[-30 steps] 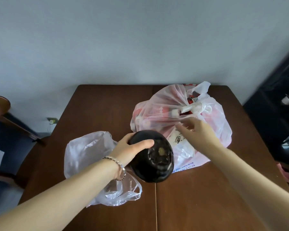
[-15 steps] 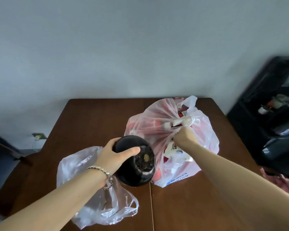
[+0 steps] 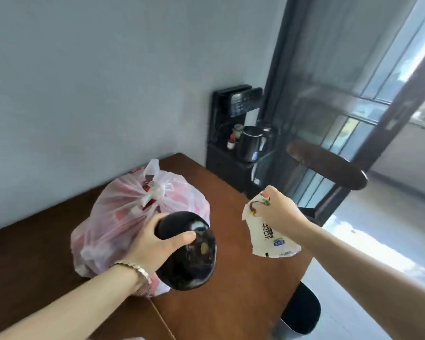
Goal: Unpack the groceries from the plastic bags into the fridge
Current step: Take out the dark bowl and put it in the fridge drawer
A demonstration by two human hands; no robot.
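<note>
A knotted translucent plastic bag (image 3: pixel 123 217) with red packages inside sits on the brown wooden table (image 3: pixel 231 290). My left hand (image 3: pixel 155 244) grips a large dark purple eggplant (image 3: pixel 192 256), held above the table in front of the bag. My right hand (image 3: pixel 277 212) holds a white soft pouch with printed text (image 3: pixel 270 239) by its top, lifted above the table's right side, clear of the bag. No fridge is in view.
A black cabinet (image 3: pixel 231 165) with a black kettle (image 3: pixel 250 146) and small bottles stands against the wall beyond the table. A dark wooden chair back (image 3: pixel 329 168) rises at the right. A black stool (image 3: pixel 302 312) sits by the table's right edge. Glass doors fill the right.
My right hand has pulled the white pouch out of the knotted bag and swung it right. The view has turned right, so the crumpled clear bag has left the frame.
</note>
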